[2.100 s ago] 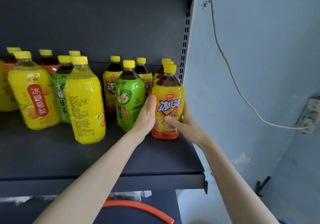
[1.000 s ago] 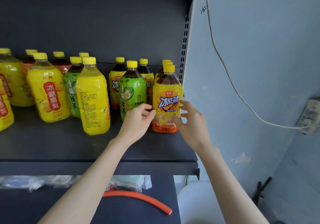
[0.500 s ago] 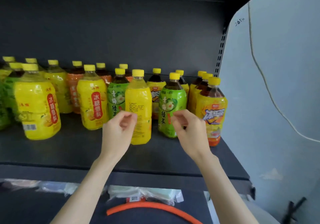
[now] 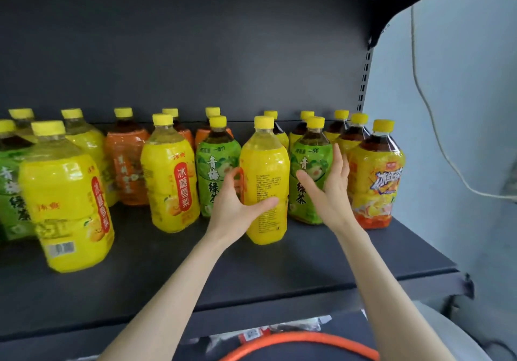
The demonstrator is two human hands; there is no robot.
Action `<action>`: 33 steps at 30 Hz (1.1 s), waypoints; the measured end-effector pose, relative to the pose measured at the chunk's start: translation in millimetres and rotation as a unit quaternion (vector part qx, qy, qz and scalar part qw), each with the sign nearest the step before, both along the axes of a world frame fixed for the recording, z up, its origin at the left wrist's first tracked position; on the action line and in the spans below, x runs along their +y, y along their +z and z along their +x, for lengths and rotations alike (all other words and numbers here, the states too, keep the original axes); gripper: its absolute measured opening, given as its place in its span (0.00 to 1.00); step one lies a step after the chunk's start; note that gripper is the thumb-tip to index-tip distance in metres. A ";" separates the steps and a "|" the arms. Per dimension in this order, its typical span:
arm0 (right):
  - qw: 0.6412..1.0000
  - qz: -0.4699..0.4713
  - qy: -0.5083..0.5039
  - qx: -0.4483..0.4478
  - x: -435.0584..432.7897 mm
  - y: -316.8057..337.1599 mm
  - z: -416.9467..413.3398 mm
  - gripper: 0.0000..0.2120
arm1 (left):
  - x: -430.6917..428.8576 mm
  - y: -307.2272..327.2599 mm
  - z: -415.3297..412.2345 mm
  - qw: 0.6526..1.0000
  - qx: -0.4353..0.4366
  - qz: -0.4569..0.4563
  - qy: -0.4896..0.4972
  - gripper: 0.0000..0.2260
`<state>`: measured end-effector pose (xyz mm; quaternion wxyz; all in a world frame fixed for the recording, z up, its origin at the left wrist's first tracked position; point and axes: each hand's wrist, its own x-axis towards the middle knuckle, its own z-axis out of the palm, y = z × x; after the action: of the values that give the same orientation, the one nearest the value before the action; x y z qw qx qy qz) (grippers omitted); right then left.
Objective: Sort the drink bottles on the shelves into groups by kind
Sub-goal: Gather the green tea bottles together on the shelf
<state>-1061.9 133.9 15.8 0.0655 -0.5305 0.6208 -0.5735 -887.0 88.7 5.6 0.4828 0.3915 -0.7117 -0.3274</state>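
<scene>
A: How many bottles are on the shelf [image 4: 279,271]?

B: Sixteen yellow caps [image 4: 47,127], so sixteen bottles. From the left, there are three green-labelled bottles [image 4: 216,170]: one cut off by the left edge and two flanking the middle. Three orange-labelled bottles [image 4: 126,165] stand in the back row. I count four clear pear-drink bottles [image 4: 65,201] in yellow sleeves, and a fifth at back left is too hidden to be sure. At the right end are three iced-tea bottles [image 4: 376,176] of dark tea, in a file front to back. Two more caps behind the middle sit over yellow labels I cannot read.

A: And the hands?

B: The left hand [image 4: 237,204] grips the yellow bottle [image 4: 265,165] mid-shelf, with the thumb across its front and the fingers round its left side. The bottle is upright, fine print facing out. The right hand [image 4: 330,190] is spread flat, palm toward that bottle and just beside it, and it covers part of a green label.

A: What's around?

B: There's a dark back panel [image 4: 195,53], then a slotted upright [image 4: 364,81]. Right of that is a pale blue wall [image 4: 461,81] with a white cable [image 4: 412,39] hanging down it. Under the shelf are wrapped packs [image 4: 251,332] and an orange hose [image 4: 296,339].

A: Materials?

B: Clear plastic bottles, waisted in shape, with glossy shrink sleeves and screw caps — all on a matte grey shelf.
</scene>
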 end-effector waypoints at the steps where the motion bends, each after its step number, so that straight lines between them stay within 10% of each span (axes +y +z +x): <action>1: 1.000 0.012 -0.009 -0.001 -4.7 -0.7 0.5 0.44 | -2.3 -0.6 1.0 1.000 0.005 -0.005 0.008 0.40; 9: 0.993 0.026 -0.085 0.074 -11.3 -2.6 14.7 0.42 | 0.4 -4.8 24.4 0.995 0.021 -0.031 0.097 0.44; 30: 0.986 -0.026 0.106 -0.124 -6.4 -20.3 72.2 0.42 | 7.9 -8.5 103.1 0.961 0.020 -0.031 0.274 0.42; 33: 0.984 -0.037 0.109 -0.134 -3.3 -20.2 70.9 0.40 | 21.5 -6.6 89.2 0.924 -0.004 -0.143 0.354 0.39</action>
<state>-991.0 130.6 -4.4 0.1909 -0.5154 0.5226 -0.6518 -797.7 110.2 -1.1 0.6150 0.5464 -0.5678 -0.0278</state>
